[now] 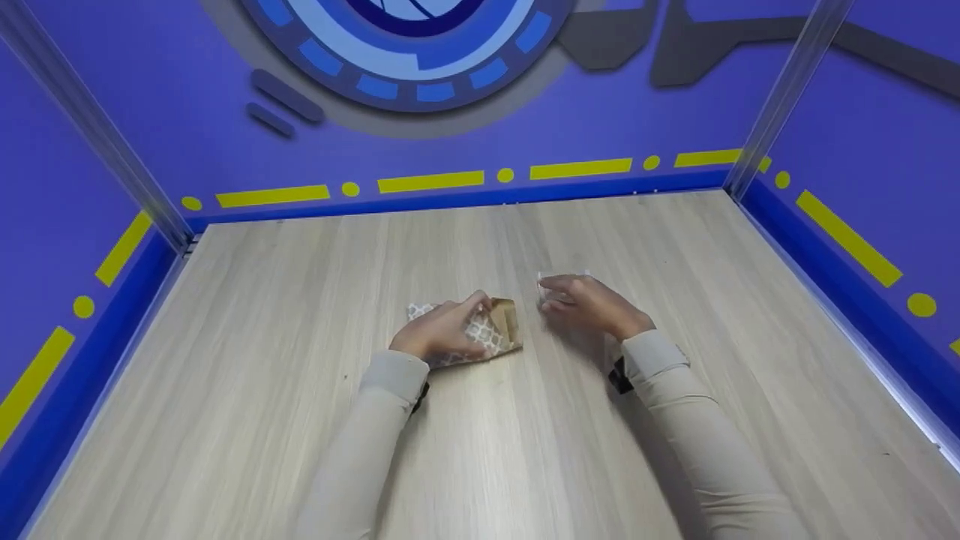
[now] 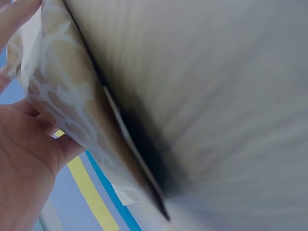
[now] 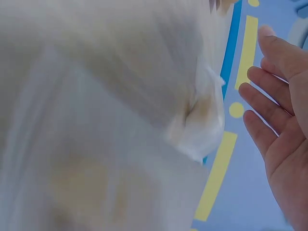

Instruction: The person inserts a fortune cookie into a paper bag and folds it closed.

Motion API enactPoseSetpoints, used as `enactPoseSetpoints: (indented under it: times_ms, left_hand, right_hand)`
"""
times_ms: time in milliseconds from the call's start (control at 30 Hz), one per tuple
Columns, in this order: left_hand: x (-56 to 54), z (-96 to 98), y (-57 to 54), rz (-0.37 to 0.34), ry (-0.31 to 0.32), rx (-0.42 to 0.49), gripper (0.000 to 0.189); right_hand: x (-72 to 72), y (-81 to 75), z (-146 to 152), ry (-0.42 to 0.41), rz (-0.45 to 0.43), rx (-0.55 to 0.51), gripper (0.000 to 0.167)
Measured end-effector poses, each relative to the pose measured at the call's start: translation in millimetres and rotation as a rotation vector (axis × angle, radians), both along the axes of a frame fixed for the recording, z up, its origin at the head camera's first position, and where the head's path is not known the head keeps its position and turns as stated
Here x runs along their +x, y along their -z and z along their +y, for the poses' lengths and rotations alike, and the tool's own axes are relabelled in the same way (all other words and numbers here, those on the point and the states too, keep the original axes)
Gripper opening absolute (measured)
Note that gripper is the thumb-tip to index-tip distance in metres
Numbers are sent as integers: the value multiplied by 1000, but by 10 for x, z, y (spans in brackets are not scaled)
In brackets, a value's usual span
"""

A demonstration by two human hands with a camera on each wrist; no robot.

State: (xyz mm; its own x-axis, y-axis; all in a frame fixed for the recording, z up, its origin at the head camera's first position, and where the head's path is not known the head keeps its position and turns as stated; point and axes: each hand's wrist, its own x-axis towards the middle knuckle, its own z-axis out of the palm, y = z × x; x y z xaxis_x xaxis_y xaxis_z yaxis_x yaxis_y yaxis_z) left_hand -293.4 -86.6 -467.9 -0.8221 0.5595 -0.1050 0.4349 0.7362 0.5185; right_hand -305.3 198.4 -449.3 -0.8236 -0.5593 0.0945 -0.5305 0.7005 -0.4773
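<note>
My left hand point(image 1: 442, 330) grips a small paper bag point(image 1: 484, 334) with a white lattice pattern over tan. The bag lies tilted near the middle of the table, its brown inner side showing at the right end. In the left wrist view, the patterned side of the bag point(image 2: 67, 72) is close to the lens, with fingers at its edge. My right hand point(image 1: 594, 304) is beside a clear, whitish plastic piece point(image 1: 555, 296), partly hidden by the fingers. In the right wrist view, that hand point(image 3: 286, 115) has loosely extended fingers, apart from a blurred translucent wrapper point(image 3: 207, 120) with something tan showing in it.
The wood-grain table point(image 1: 300, 420) extends around both hands. Purple-blue panels point(image 1: 420, 161) with yellow dashes and dots close off its back, left and right sides. Metal posts point(image 1: 780, 97) stand at the back corners.
</note>
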Motion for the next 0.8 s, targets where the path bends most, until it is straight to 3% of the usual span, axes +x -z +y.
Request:
enactPoseSetpoints:
  times_ms: [200,533,800]
  left_hand:
    - [-6,-2,20,-13,-10,2,67]
    - [-5,5,15,-23,-11,1,69]
    - [12,11,16,-21,-24,3,68]
  right_hand:
    - [-28,-29,152,23,9,-9,47]
    - [-57,-85,396,83,-83,-14,45]
    - [-35,-153,575,124,-236,68,50]
